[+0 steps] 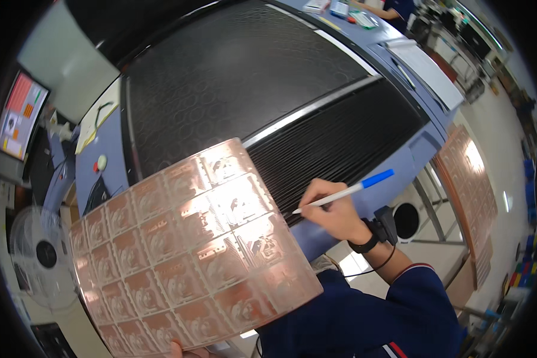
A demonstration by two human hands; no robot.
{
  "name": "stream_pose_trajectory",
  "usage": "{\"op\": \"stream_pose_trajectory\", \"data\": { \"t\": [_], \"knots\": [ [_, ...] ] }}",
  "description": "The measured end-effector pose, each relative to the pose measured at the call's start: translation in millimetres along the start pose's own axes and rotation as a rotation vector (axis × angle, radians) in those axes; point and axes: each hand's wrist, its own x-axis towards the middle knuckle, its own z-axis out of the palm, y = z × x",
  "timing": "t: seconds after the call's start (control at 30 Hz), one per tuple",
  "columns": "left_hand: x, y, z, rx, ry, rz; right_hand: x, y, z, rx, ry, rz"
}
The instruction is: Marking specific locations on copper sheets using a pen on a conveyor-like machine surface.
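Right hand [334,212] closed around white pen [340,192]; left hand [188,352] grips copper sheet [191,250] bottom edge.

Thin copper-coloured flexible sheet w/ grid of etched circuit panels [188,250], held at 6 o'clock edge by left hand [182,351]. Right hand [334,212] at 3 o'clock grips white pen w/ blue cap [346,191], tip just beside sheet.

The near left is blocked by the copper sheet [191,250] (held up, tilted). Open room is left over the black mat [238,77] beyond it. To the right, passage is narrowed by a sheet stack [468,179].
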Motion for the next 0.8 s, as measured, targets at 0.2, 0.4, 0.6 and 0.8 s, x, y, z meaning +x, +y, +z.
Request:
{"op": "stream_pose_trajectory", "data": {
  "t": [0.2, 0.4, 0.6, 0.8],
  "knots": [
    [-39.6, 44.9, -101.7, -0.436, -0.069, 0.019, 0.2, 19.0, -3.6, 0.076, 0.052, -0.029],
    [-116.9, 4.6, -178.3, -0.541, 0.404, -0.048, -3.7, 21.2, -9.1, 0.1, 0.063, -0.069],
    [-158.8, -85.9, -230.9, -0.143, 1.071, -0.066, -4.9, 30.8, -7.3, 0.145, 0.107, -0.129],
    [-238.1, -154.9, -313.5, 1.104, 0.744, -0.832, -21.6, 68.0, -132.5, -0.201, 0.489, -0.199]
  ]
}}
